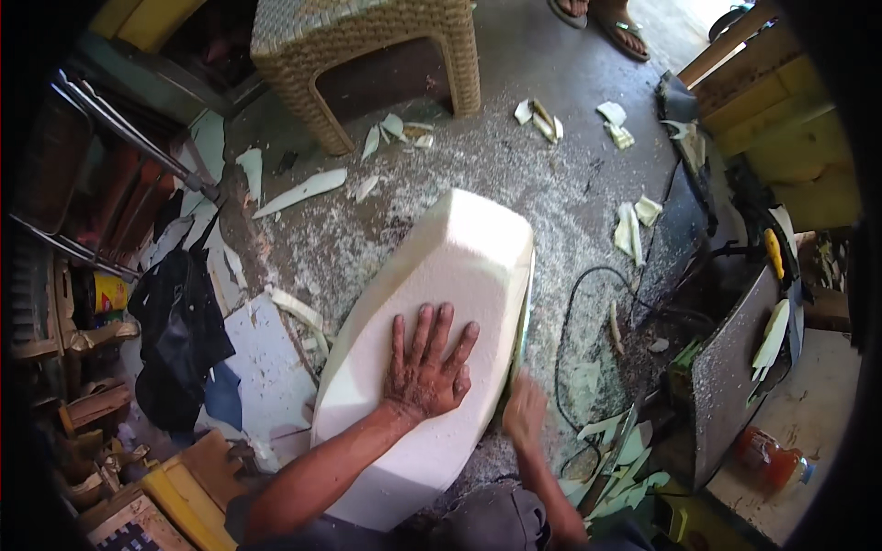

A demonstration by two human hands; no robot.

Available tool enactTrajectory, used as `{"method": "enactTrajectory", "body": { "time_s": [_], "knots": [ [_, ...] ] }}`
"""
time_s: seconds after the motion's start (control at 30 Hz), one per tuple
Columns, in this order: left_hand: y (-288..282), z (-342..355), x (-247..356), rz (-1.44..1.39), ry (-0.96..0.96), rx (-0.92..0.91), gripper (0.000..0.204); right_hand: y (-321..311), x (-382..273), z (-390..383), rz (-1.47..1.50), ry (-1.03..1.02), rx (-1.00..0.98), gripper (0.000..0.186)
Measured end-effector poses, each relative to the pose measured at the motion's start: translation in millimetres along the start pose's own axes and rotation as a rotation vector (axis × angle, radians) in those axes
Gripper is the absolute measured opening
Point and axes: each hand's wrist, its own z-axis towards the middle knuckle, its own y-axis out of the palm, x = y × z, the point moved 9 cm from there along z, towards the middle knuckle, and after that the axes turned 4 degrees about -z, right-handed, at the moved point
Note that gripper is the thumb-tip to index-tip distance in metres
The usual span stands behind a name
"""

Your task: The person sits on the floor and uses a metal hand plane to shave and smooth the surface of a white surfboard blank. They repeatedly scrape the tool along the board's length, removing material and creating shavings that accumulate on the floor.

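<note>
A long cream-white foam block (469, 275), shaped like a motorcycle seat, lies before me with its squared end pointing away. My left hand (429, 367) rests flat on its upper face, fingers spread, holding nothing. Low on the block's right side is my right hand (525, 413), its fingers curled in and blurred. Whatever that hand grips is hidden. A thin darker edge runs along the block's right flank, just ahead of this hand.
White foam offcuts (301, 192) and crumbs litter the floor. A woven-pattern stool (367, 28) stands ahead; another person's sandalled feet (625, 32) are beyond. Left lies a black cloth or bag (179, 321). Right are a black cable (562, 344), a dark panel (726, 376) and a bottle (772, 459).
</note>
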Motion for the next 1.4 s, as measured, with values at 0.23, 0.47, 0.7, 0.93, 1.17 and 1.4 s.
{"method": "enactTrajectory", "body": {
  "time_s": [0.23,0.47,0.7,0.93,1.17,1.4],
  "knots": [
    [-2.4,2.9,1.0,0.013,0.029,-0.001,0.07,-7.3,-14.1,119.9,0.199,0.397,-0.211,0.062],
    [-5.7,4.0,1.2,0.063,0.031,0.011,0.072,1.0,-4.7,74.5,-0.013,0.123,-0.123,0.054],
    [-2.9,1.2,-1.8,0.104,0.032,0.037,0.07,-18.8,-21.2,11.9,0.27,0.179,-0.013,0.044],
    [-6.3,20.2,10.4,0.145,0.106,0.041,0.072,-1.9,-8.8,122.2,0.338,0.366,-0.243,0.043],
    [-5.8,-0.3,-1.0,0.155,0.058,0.018,0.075,-20.1,-23.3,18.9,0.399,0.304,-0.122,0.041],
    [-7.7,7.6,2.0,0.159,0.067,0.048,0.073,-6.4,-8.7,-6.3,0.343,0.313,-0.132,0.037]
  ]
}}
